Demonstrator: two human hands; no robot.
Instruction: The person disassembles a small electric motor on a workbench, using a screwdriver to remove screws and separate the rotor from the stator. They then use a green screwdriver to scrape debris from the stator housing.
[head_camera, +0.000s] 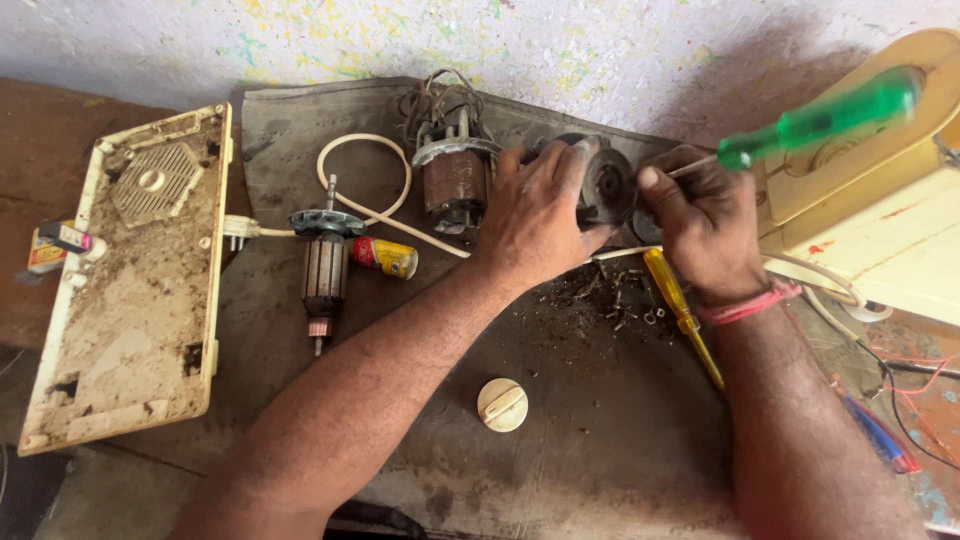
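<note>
A person works over a dark mat (560, 440) spread on the bench, with the parts of a small electric motor laid out across it, probably so that loose pieces stay together and within reach. The left hand (540, 215) lies palm down over a round dark metal housing (607, 185), fingers curled around its rim and pressing it to the mat, which seems meant to keep it from turning. The right hand (705, 225) is closed around the shaft end of a green-handled screwdriver (820, 120), whose handle sticks up and to the right while its tip points into the housing; the tip itself is hidden behind the fingers. A yellow-handled screwdriver (680, 310) lies on the mat just below the right hand, beside a scatter of small screws and grit (610, 295), likely put down where it can be picked up again. Left of the housing stands the wound stator (455, 170) with its tangle of wires, and further left the rotor (323, 275) lies on its side, touching a cream cord (365, 175) that loops across the mat. A small yellow and red cylinder (384, 256) rests next to the rotor. A cream knob (502, 404) sits alone lower on the mat. A dirty cream base plate (130, 280) lies at the left edge, and the cream appliance body (880, 190) stands at the right.
</note>
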